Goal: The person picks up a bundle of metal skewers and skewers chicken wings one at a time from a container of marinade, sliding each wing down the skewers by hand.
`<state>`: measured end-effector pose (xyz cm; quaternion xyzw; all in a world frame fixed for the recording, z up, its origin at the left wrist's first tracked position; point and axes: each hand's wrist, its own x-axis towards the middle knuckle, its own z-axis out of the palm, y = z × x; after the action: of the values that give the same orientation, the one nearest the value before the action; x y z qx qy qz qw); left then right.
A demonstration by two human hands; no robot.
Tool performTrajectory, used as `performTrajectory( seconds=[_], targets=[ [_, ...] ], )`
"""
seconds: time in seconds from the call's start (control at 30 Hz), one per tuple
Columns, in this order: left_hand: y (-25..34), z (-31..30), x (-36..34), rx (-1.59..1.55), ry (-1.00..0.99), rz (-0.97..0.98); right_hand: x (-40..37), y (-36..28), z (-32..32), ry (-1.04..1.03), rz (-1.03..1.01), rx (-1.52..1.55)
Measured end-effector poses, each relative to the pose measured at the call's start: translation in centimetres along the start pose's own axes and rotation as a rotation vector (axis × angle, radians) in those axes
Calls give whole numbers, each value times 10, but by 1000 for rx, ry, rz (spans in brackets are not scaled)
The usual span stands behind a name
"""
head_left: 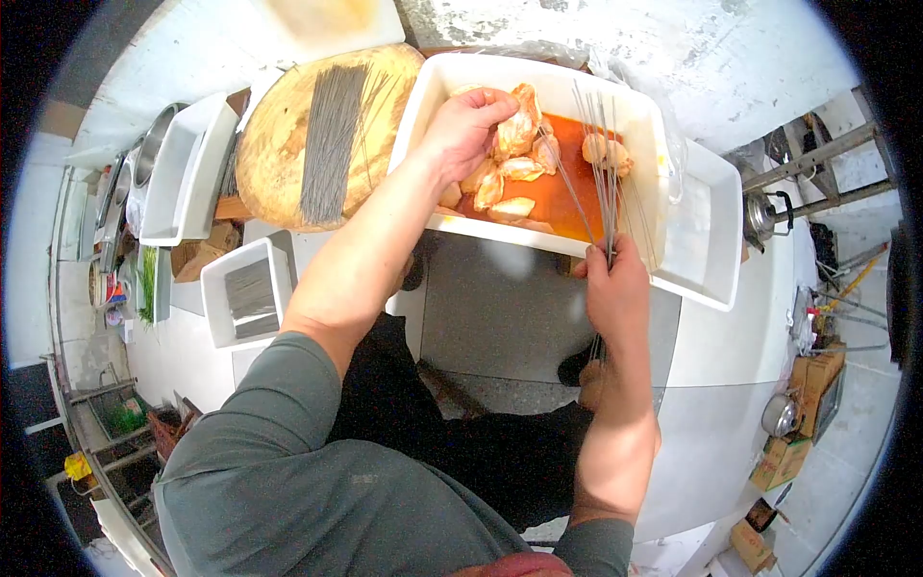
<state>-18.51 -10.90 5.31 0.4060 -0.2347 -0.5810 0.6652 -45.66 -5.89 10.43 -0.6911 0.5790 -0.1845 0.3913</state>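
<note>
a: where's the meat piece (520, 120) rn?
b: at the l hand (466, 130), up over the l part of the white tub (411, 120). thumb + fingers pinched on its edge, basically no gap.
a: and r hand (615, 274)?
b: closed in a fist round a bunch of thin metal skewers (610, 207), at the tub's near rim. tips point up over the tub, one slants twd the meat piece. can't tell if it's gone in.
a: anything on them?
b: yep, threaded meat (598, 151), approx midway up, above the tub's r half.
a: what's in the tub?
b: loose pieces (488, 188) on the l, in reddish-orange liquid (550, 197).
a: and around it?
b: round wood block (269, 144) just l, w/ a pile of bare skewers (332, 144) on top. small white bin (213, 288) nearer the person, more skewers inside. another white tub on the r (711, 264).
</note>
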Motion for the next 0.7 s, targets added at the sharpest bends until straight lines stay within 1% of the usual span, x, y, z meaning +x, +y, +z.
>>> performTrajectory(
  seconds=[0.07, 0.27, 0.37, 0.47, 0.53, 0.57, 0.67, 0.7],
  targets=[
    [2, 7, -3, -41, 41, 7, 0, 0, 2, 0, -8, -13],
    [5, 8, -4, -55, 46, -25, 0, 1, 5, -5, -6, -15],
    [4, 2, -3, -60, -19, -27, -1, 1, 6, -4, -10, -10],
    [11, 18, -14, -26, 0, -21, -2, -5, 4, -11, 3, -10],
    [14, 21, -18, 10, -40, -32, -2, -6, 3, -16, 6, -5],
    [15, 22, -19, 27, -59, -38, -1, -6, 3, -16, 1, 0],
    [17, 16, -20, 113, 4, -88, -3, -5, 4, -11, -1, 14],
    [15, 15, -19, 91, -16, -81, -3, -5, 4, -9, 0, 18]
  ],
)
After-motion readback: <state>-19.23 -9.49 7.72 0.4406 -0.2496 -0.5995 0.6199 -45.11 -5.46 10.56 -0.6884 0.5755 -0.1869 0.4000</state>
